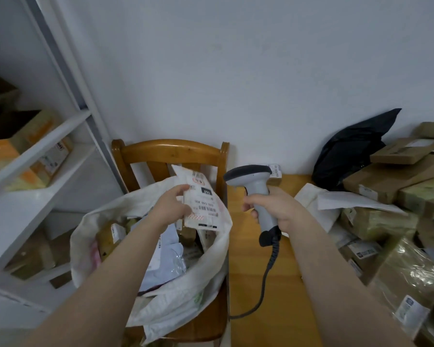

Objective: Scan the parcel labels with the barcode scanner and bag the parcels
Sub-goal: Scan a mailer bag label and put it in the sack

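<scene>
White parcel [201, 204] is pinched in the left hand [169, 207] right over the open bag [211, 249], label up, while the right hand [277, 205] grips the scanner [257, 189] just beside it.

The barcode scanner [254, 189] looks like smooth matt plastic, light grey in the body with a darker grey cap and a dark coiled rubbery cable [271, 261]. The parcel [201, 204] is a soft pouch with a white paper label, printed in black. The sack [186, 296] is thin whitish plastic, crinkled and faintly sheeny; a pale grey glossy poly mailer [166, 264] lies inside. The chair [171, 151] is varnished orange-brown wood with a soft gloss, and the table [248, 284] shows smooth yellowish wood. The boxes [386, 181] are matt brown cardboard, some wrapped in shiny clear tape. The black bag [353, 146] is matt plastic film. The shelf [40, 156] is smooth white painted board.
</scene>
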